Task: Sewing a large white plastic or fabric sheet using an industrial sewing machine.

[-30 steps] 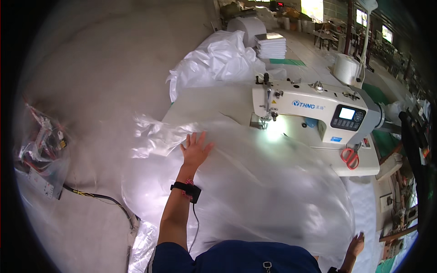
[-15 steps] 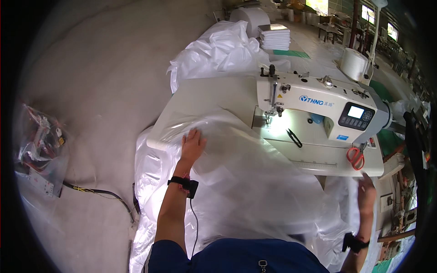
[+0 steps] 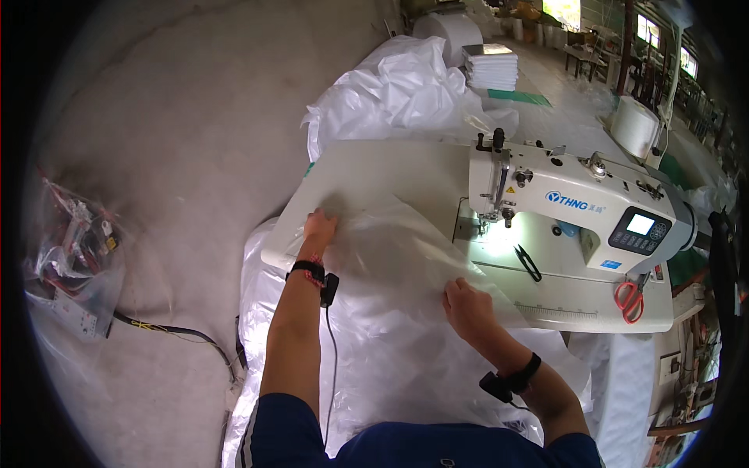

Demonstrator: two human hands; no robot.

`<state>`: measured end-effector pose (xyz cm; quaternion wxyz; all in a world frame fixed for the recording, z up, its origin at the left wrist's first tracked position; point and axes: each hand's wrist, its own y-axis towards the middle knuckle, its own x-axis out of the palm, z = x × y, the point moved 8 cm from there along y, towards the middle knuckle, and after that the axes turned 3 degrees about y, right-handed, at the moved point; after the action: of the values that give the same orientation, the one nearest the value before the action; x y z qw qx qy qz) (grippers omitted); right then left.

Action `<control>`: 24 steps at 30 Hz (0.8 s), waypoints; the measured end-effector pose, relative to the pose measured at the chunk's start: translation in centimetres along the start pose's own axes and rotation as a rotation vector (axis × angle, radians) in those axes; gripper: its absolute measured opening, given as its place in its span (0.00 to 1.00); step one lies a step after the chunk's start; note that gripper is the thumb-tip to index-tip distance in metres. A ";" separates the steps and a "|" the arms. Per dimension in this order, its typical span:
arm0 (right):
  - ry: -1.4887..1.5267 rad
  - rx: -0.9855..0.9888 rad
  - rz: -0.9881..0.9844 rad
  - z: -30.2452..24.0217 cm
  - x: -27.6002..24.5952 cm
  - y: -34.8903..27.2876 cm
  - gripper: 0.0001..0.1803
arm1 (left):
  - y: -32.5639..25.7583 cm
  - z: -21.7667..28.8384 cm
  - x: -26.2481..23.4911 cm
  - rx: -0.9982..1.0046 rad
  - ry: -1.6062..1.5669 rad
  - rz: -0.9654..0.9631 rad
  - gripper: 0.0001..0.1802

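A translucent white plastic sheet [image 3: 390, 273] is spread over the left front of the sewing table [image 3: 374, 168] and hangs down toward me. My left hand [image 3: 318, 229] is closed at its far left edge, fingers curled on the plastic. Farther right, my right hand [image 3: 468, 308] has its fingers pinched together on the sheet's right part. Beyond that hand stands a white sewing machine [image 3: 577, 195], its lamp lighting the needle area. Black thread snips [image 3: 528, 264] lie under the machine's arm. Scissors with red handles [image 3: 629, 303] rest at the table's right front.
Crumpled white plastic [image 3: 390, 90] is heaped behind the table, beside a stack of folded sheets [image 3: 491, 69] and a large roll [image 3: 449, 37]. A thread cone [image 3: 633, 129] stands behind the machine. On the left, a clear bag of parts [image 3: 74, 257] sits near a black cable [image 3: 172, 331].
My right hand has come in from the table's right front corner onto the sheet and closed. My left hand has shifted to the sheet's edge, its spread fingers now curled. The view has shifted slightly.
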<state>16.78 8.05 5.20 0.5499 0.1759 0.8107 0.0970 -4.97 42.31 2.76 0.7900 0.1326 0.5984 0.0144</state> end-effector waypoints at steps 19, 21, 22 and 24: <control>0.002 -0.007 -0.066 5.0 -4.6 -9.8 0.05 | -8.9 17.7 4.4 0.295 0.077 -0.148 0.35; 0.185 0.006 -0.544 5.0 2.6 -15.5 0.07 | -11.2 20.0 4.2 0.482 0.071 -0.110 0.36; 0.214 -0.065 -0.694 4.0 5.7 -18.8 0.07 | -12.5 21.1 4.4 0.502 0.061 -0.125 0.36; 0.250 -0.131 -0.839 2.5 8.8 -22.4 0.08 | -16.4 23.3 3.2 0.732 0.074 -0.100 0.36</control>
<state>12.13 -9.16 -11.13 0.4492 -0.2168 0.8644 -0.0631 15.83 22.63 1.80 0.6680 0.3763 0.5977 -0.2343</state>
